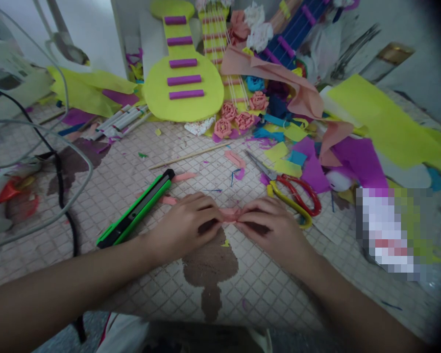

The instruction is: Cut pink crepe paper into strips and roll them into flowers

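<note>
Between my two hands a small strip of pink paper [230, 214] is stretched just above the tabletop. My left hand [191, 223] pinches its left end with thumb and fingers. The right end sits in a pinch of my right hand [274, 225]. Left of my left hand lies a green and black utility knife [135, 211]. Scissors with red and yellow handles [288, 189] rest just beyond my right hand. A thin wooden stick [189, 155] and another pink paper piece [235, 159] lie farther back.
A yellow guitar-shaped piece with purple bars [185, 93] leans at the back, beside pink paper roses [238, 117]. Yellow paper sheets [382, 122] and purple scraps [360, 159] cover the right. Cables [61, 181] and a glue gun [0, 201] lie at left.
</note>
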`<state>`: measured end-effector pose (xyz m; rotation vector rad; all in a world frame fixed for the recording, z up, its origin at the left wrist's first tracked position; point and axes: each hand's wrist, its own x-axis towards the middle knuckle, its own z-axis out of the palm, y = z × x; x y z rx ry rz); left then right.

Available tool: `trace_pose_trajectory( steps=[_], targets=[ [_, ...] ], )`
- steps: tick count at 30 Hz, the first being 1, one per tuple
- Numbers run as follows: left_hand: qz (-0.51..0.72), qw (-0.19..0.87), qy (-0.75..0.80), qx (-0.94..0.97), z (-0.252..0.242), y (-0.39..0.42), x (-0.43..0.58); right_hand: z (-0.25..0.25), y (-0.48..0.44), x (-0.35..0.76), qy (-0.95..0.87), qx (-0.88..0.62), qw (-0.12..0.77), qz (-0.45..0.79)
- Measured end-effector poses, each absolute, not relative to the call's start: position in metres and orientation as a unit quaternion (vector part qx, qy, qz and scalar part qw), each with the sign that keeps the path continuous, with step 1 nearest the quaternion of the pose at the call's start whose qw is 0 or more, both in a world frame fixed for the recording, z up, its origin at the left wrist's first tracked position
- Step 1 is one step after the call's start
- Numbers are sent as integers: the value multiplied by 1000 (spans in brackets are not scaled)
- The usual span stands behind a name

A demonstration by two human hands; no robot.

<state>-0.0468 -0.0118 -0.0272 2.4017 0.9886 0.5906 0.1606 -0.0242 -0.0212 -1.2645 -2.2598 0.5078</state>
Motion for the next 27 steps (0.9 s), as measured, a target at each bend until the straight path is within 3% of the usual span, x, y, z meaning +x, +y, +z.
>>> trace_pose_trajectory(
  steps=[14,27],
  targets=[
    [222,237,382,865,-28,-12,-41,-23,-24,157,-819,-497,216,187],
    [223,213,429,849,-28,-10,-35,-23,-23,147,-801,-526,241,154]
  ],
)
